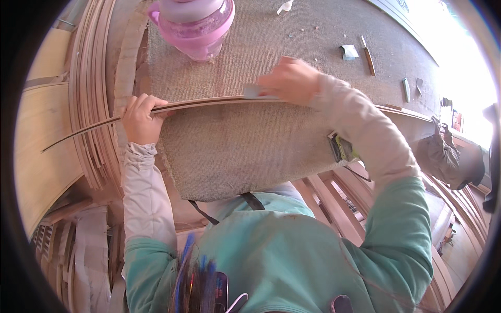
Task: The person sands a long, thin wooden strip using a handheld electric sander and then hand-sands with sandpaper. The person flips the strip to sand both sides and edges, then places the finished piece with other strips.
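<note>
A long, thin wooden strip (219, 101) with a dark groove along it runs from left to right across the table. My left hand (141, 119) is closed around it near the table's left side, and its thin end sticks out past the hand. My right hand (289, 81), smeared by motion, is closed on a small grey-blue piece of sandpaper (253, 91), pressed against the strip's upper edge near the middle. Its fingertips are partly hidden. Beyond my right forearm, the strip continues to the right.
The table wears a worn carpet cover (250, 151). A pink jug (195, 28) stands at the far left. A knife-like tool (369, 61), a paper scrap (349, 51) and a white scoop (285, 7) lie farther back. A green-black tool (342, 147) sits below my right forearm. Wooden strips (91, 88) are stacked left.
</note>
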The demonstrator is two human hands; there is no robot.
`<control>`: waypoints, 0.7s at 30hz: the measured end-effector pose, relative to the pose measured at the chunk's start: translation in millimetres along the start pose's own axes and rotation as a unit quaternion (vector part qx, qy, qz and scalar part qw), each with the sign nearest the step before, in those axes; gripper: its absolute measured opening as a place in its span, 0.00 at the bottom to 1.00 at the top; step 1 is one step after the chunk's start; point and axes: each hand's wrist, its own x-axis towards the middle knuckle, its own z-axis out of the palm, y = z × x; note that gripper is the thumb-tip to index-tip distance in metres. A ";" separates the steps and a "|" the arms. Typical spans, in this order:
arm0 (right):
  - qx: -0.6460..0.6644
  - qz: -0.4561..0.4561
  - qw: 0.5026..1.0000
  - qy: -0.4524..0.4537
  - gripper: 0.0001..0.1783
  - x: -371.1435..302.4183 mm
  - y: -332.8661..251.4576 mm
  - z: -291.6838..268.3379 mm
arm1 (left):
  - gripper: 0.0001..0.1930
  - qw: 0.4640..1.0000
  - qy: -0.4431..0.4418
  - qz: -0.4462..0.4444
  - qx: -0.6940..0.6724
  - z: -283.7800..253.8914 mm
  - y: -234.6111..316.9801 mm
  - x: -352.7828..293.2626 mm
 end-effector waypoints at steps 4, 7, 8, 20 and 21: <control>-0.072 0.054 0.996 0.021 0.10 -95.4 32.4 -27.9 | 0.14 0.999 -0.028 -0.012 0.017 -2.7 -1.4 -0.5; -0.045 0.063 0.996 0.051 0.12 -109.7 34.6 -24.2 | 0.14 1.000 -0.016 -0.008 0.006 -0.7 -1.6 -1.4; -0.027 0.043 0.997 0.060 0.12 -102.6 31.3 -20.7 | 0.14 1.000 -0.005 0.000 0.002 -0.3 -2.0 -0.3; -0.109 0.067 0.991 -0.029 0.13 -79.5 27.4 -24.4 | 0.14 0.999 -0.026 0.009 0.018 -4.8 -3.8 3.0; -0.108 0.101 0.988 -0.041 0.14 -105.9 38.5 -30.5 | 0.14 0.999 -0.025 0.008 0.018 -4.2 -3.9 3.6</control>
